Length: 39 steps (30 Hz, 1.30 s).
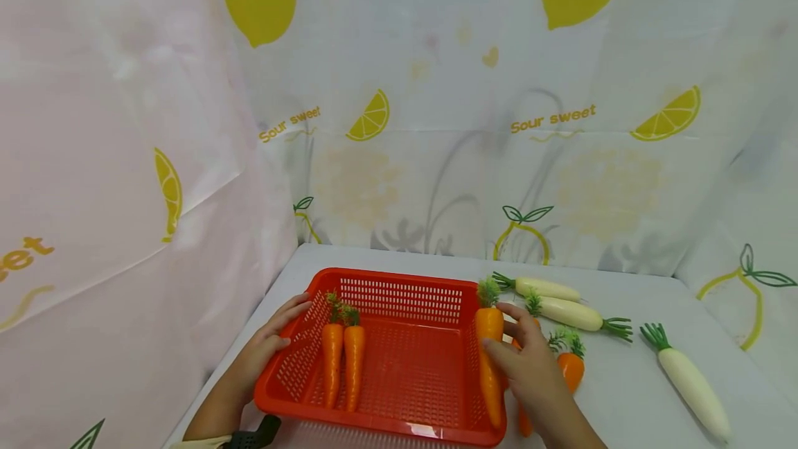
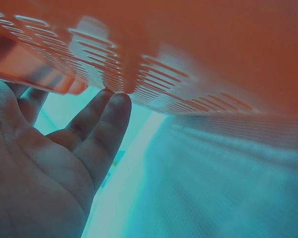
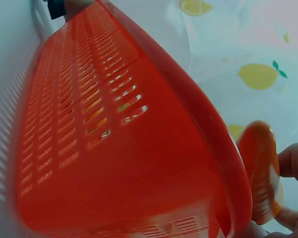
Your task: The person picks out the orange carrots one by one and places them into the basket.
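A red plastic basket (image 1: 408, 369) with slotted walls sits on the white table. Two orange carrots (image 1: 354, 359) with green tops lie side by side in its left part. My left hand (image 1: 264, 348) rests against the basket's left side; in the left wrist view its extended fingers (image 2: 107, 134) touch the slotted outer wall. Over the right rim, my right hand (image 1: 530, 362) pinches another carrot (image 1: 490, 328) between thumb and fingers, its leafy top pointing away from me. The right wrist view shows part of this carrot (image 3: 260, 168) beside the rim.
More carrots (image 1: 570, 369) lie right of the basket, partly hidden by my right hand. Two white radishes (image 1: 570, 313) lie behind them, and a third radish (image 1: 695, 393) is farther right. A lemon-printed curtain (image 1: 436, 179) hangs along the table's back and left.
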Motion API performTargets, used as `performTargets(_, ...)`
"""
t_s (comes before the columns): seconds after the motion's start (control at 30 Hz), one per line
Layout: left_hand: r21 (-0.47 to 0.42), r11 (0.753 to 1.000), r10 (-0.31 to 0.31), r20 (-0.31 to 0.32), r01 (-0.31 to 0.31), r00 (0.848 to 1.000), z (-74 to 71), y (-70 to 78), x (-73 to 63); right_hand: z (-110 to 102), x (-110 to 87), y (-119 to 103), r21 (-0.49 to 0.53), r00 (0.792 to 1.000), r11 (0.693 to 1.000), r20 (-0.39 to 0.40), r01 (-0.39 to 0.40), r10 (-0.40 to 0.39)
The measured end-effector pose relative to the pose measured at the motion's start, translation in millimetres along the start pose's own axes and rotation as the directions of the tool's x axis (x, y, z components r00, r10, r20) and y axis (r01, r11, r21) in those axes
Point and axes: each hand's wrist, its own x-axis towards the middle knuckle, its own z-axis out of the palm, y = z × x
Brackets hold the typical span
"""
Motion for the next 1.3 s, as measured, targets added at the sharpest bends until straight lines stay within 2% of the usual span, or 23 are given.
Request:
performTargets(0.13,0.010,1.000,0.000,0.000,0.000,1.000,0.4,-0.1,1.4,3.2,1.6,-1.7,-0.017,1.000,1.000,-0.020,0.000,-0.001)
performTargets(0.4,0.006,1.000,-0.019,-0.011,0.019,1.000,1.3,3.1,-0.3,16.5,6.3,-4.2,0.025,0.998,0.998,-0.031,0.055,-0.055)
performTargets(0.63,0.015,0.999,-0.028,-0.016,0.028,0.999,2.3,4.9,0.0,27.5,8.0,-7.9,-0.009,0.999,1.000,-0.032,0.014,-0.014)
performTargets(0.93,0.008,1.000,0.025,0.022,-0.025,0.999,2.2,2.6,-1.1,42.2,5.2,-13.9,0.060,0.999,0.997,0.024,0.045,-0.046)
performTargets(1.3,0.015,0.999,-0.032,-0.020,0.032,0.999,1.5,5.8,-0.2,57.7,13.6,-19.8,0.066,0.993,0.995,0.089,0.070,-0.076)
